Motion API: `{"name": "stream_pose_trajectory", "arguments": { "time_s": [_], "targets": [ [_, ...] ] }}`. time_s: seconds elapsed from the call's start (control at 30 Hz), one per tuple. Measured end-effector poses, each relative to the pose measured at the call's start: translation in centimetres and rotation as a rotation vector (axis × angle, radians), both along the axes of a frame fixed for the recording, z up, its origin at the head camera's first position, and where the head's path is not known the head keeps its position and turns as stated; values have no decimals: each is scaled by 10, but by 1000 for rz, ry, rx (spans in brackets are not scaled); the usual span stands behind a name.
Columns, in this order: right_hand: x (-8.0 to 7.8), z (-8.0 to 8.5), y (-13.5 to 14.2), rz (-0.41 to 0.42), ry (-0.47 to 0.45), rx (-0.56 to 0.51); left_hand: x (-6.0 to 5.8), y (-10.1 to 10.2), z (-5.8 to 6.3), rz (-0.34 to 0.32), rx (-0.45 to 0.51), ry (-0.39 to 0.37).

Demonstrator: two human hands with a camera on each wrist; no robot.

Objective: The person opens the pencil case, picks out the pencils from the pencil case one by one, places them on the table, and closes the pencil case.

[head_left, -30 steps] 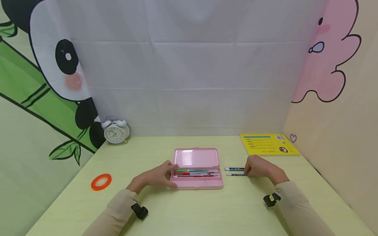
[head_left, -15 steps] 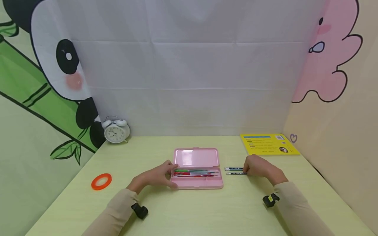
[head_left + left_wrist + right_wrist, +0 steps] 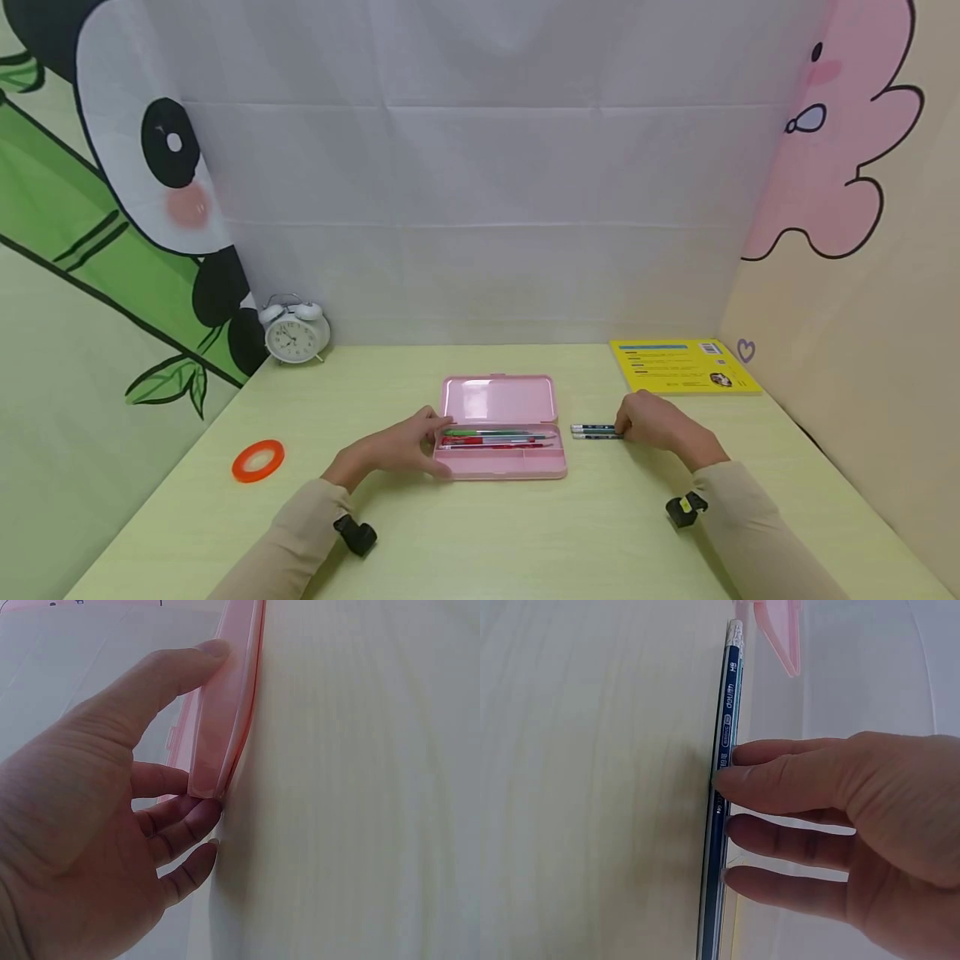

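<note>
A pink pencil case (image 3: 491, 468) lies open on the table, its lid (image 3: 517, 400) folded back. Several pens and pencils (image 3: 487, 440) lie inside, green and red among them. My left hand (image 3: 397, 446) holds the case's left end, thumb (image 3: 214, 651) on the near side and fingers round the far corner. Right of the case, a few dark pencils (image 3: 592, 432) with white ends lie side by side. My right hand (image 3: 660, 423) pinches them near their middle, thumb (image 3: 739, 780) on the nearest one, marked HB, fingers on the far side. Their right ends are hidden under the hand.
On the left of the table lies an orange ring (image 3: 257, 461). A white alarm clock (image 3: 295, 335) stands at the back left. Behind my right hand is a yellow book (image 3: 675, 371), near the right wall. A white cloth (image 3: 480, 208) hangs along the back edge.
The nearest pencil has slid away from me until it lies close against the others. My right hand has shifted slightly left and farther back. My left hand stays at the case.
</note>
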State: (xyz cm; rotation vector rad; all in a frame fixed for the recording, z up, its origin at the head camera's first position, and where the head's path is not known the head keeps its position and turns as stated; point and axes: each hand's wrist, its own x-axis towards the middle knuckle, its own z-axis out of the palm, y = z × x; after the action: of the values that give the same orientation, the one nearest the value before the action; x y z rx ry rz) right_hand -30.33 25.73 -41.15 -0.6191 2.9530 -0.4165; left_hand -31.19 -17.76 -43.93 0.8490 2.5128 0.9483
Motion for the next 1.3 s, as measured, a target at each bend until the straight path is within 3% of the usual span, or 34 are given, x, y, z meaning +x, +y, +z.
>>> {"name": "stream_pose_trajectory", "arguments": {
  "time_s": [0.77, 1.3],
  "targets": [
    [-2, -4, -1, 19, 63, 19, -3, 0, -2, 3, -4, 6],
    [-3, -3, -1, 5, 44, 28, -4, 0, -3, -2, 1, 5]
  ]
}}
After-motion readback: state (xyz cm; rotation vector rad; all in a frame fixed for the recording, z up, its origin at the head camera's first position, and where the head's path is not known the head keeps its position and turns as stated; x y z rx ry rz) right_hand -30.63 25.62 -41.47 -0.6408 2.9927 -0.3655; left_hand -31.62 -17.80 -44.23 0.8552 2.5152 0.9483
